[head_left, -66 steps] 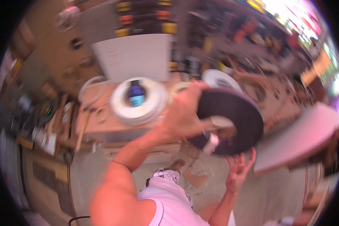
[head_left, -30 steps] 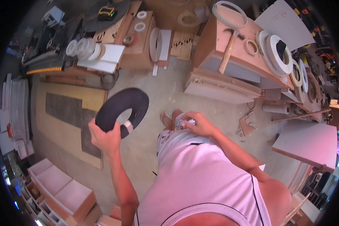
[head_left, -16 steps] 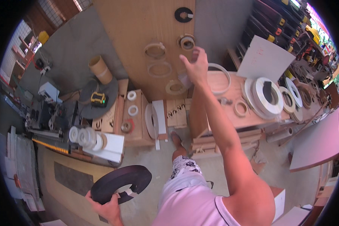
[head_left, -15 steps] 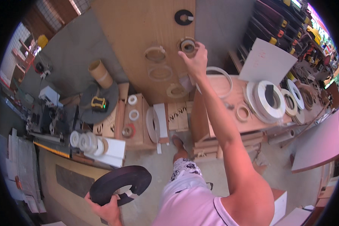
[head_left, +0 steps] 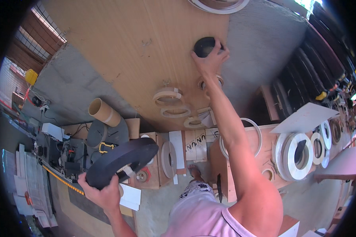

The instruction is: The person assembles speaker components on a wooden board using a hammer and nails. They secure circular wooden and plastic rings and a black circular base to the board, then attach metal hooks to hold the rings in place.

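My left hand [head_left: 102,194] grips a large black roll of edge banding [head_left: 118,161] by its near-left rim, thumb near the hole. The roll is tilted, and a white label shows inside its ring. With my right arm stretched out and up, my right hand [head_left: 212,61] has its fingers curled round a smaller black roll [head_left: 203,48] against an upright wooden board [head_left: 118,43]. Any hook behind this roll is hidden. Just below, a tan roll [head_left: 218,81] is partly covered by my wrist. Pale rolls [head_left: 168,96] hang lower on the board.
At right, a wooden bench [head_left: 261,136] bears large white rolls [head_left: 298,158]. A cardboard tube [head_left: 104,111] stands at left near dark machinery [head_left: 73,156]. A white-rimmed roll [head_left: 221,7] hangs at the top. Dark cases [head_left: 308,67] are stacked at far right.
My right hand has gone up from the tan roll to the smaller black roll. My left hand has lifted the large black roll. The view has tilted up the board.
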Motion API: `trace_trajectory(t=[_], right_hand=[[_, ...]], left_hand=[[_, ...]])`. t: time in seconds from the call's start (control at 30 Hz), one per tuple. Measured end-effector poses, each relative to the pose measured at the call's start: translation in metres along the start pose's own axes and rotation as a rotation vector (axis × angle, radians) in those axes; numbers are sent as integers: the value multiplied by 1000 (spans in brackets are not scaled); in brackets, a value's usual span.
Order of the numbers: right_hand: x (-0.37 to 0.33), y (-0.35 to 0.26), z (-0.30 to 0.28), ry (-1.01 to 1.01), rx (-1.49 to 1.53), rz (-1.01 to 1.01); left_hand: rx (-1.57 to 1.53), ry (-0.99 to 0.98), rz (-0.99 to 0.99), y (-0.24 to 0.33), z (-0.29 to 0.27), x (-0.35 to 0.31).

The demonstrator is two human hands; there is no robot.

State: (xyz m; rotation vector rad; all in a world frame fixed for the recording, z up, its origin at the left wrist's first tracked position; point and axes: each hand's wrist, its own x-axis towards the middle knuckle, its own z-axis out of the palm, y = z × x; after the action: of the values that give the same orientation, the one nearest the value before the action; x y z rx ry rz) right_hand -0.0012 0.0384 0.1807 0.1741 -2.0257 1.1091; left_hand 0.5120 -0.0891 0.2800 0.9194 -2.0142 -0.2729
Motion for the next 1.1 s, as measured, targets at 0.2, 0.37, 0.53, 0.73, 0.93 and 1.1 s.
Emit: trace_trajectory(t=[0.2,0.37,0.53,0.73,0.93,1.1], right_hand=[[8,7,-14,219,371,-361],[-21,-37,-80,98,483,-407],[-82,-59,-121,-172,886,-191],[-124,-103,-175,-262,949,-250],[-157,-123,-223,-222,898,-324],[-174,-143,-279,-630,833,-415]], left_hand=[[-35,8,268,-11,41,42],[-41,-13,369,-2,58,63],[-122,-62,384,-2,64,64],[-213,-51,378,-20,37,62],[-306,4,480,-32,23,59],[-454,22,725,-72,20,60]])
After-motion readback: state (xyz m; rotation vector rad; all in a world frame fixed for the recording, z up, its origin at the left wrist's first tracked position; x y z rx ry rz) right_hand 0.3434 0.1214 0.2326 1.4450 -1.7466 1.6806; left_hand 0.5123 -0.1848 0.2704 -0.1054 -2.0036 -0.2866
